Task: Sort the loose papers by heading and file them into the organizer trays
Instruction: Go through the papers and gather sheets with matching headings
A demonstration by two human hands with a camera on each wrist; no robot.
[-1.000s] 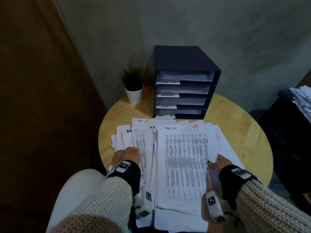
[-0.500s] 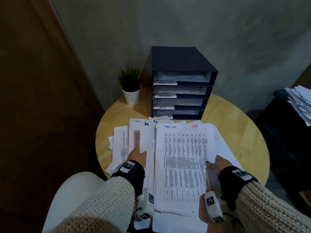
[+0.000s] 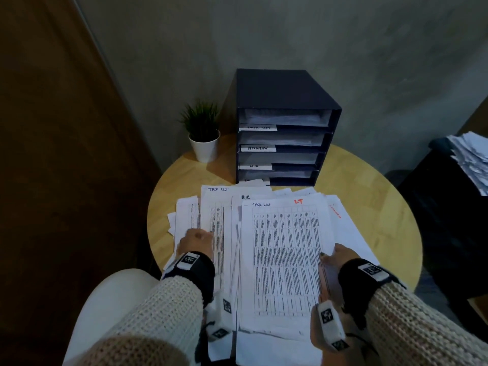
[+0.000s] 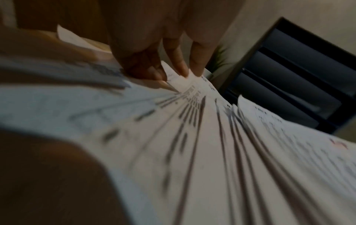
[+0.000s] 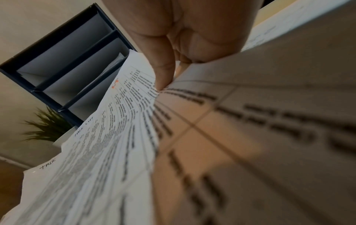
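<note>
We see a round wooden table (image 3: pixel 375 207), a dark organizer (image 3: pixel 285 101) with labelled trays at its back, a small potted plant (image 3: pixel 203 133) just left of it, our loose papers (image 3: pixel 282 260) fanned in overlapping sheets across the near half.

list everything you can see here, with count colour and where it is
loose papers: many, white with printed tables, spread over the table's near half
organizer: one, dark navy, four trays, back of table by the wall
tray labels: four, white, on tray fronts; the bottom one half hidden
potted plant: one, green in white pot, left of organizer
table: one, round, light wood
paper stack: one, white, on dark furniture at right
left hand: pinches a sheet at the pile's left
right hand: pinches the top sheet's right edge
sleeves: two, cream knit
</note>
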